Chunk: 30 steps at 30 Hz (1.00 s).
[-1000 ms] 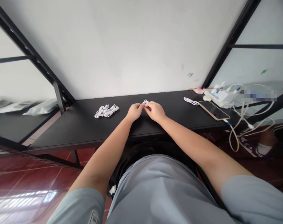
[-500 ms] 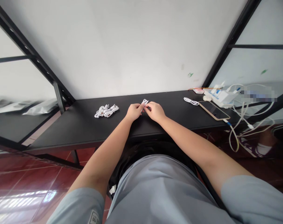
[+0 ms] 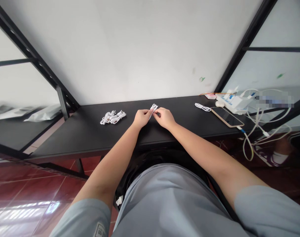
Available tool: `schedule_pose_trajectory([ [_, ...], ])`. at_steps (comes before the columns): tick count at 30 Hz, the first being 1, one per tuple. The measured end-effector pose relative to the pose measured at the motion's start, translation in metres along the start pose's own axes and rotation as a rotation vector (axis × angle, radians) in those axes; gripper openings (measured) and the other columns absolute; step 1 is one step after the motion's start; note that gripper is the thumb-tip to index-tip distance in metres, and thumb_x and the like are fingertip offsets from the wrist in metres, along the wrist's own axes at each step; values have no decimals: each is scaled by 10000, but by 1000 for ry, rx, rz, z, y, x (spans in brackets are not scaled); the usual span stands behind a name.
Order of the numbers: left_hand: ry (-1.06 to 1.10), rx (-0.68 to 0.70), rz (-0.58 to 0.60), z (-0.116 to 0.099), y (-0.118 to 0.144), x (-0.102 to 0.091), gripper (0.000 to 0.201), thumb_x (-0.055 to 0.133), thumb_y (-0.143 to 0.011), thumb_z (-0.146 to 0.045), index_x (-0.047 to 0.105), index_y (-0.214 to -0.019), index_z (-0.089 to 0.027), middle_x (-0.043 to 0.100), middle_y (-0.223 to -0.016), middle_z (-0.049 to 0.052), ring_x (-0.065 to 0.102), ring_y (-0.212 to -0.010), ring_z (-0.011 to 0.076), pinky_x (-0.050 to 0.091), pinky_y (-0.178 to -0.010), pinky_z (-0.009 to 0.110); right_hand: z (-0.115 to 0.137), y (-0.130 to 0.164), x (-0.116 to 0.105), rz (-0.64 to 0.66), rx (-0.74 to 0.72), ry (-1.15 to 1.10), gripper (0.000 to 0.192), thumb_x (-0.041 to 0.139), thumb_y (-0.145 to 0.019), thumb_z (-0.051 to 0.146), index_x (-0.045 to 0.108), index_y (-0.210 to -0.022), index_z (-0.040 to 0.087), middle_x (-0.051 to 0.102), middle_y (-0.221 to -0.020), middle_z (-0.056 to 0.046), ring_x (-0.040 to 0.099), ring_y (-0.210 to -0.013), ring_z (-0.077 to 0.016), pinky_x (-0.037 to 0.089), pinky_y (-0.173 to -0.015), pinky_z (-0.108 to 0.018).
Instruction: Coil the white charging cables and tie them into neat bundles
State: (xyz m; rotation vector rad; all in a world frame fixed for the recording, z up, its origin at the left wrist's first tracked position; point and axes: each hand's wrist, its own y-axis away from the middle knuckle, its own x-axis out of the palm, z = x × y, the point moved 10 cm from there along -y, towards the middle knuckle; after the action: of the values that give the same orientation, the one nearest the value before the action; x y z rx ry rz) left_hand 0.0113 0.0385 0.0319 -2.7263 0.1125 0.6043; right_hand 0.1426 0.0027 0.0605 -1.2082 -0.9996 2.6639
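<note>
A person seated at a black desk [image 3: 90, 138] pinches a small coiled white cable [image 3: 154, 107] between both hands, the left hand [image 3: 141, 118] and right hand [image 3: 165, 117] closed on it together just above the desk's middle. A pile of white cables [image 3: 112, 117] lies to the left; a phone [image 3: 226, 116] and power strip [image 3: 232, 101] sit at right.

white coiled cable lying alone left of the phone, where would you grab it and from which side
Pinch the loose white coiled cable across its bundled middle, coming from above. It lies flat on the black table with nothing on it, and the gold-edged phone sits close on its right, so a top-down pinch looks cleanest. Both hands, left hand and right hand, currently hold another small white cable.
</note>
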Motion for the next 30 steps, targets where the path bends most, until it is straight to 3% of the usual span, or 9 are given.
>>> schedule_pose_trajectory([
  [19, -6, 7, 6, 1, -1, 0, 524, 560, -852, -631, 685, -659, -160, 470, -537, -10, 377, -538, 112, 271, -518, 269, -5, 0, 1, -5, 22, -26, 160, 618, -905, 299, 725, -855, 190, 684, -876, -60, 570, -703, -163, 418, -674, -291],
  [30, 11, -18, 21, 0, 1, 2, 526, 577, -836, -639, 643, -624, -163, 517, -549, -1, 403, -533, 110, 294, -513, 261, -5, -1, 3, 22, -3, -85, 183, 608, -903, 305, 722, -809, 196, 654, -761, -20, 527, -630, -139, 393, -655, -278],
])
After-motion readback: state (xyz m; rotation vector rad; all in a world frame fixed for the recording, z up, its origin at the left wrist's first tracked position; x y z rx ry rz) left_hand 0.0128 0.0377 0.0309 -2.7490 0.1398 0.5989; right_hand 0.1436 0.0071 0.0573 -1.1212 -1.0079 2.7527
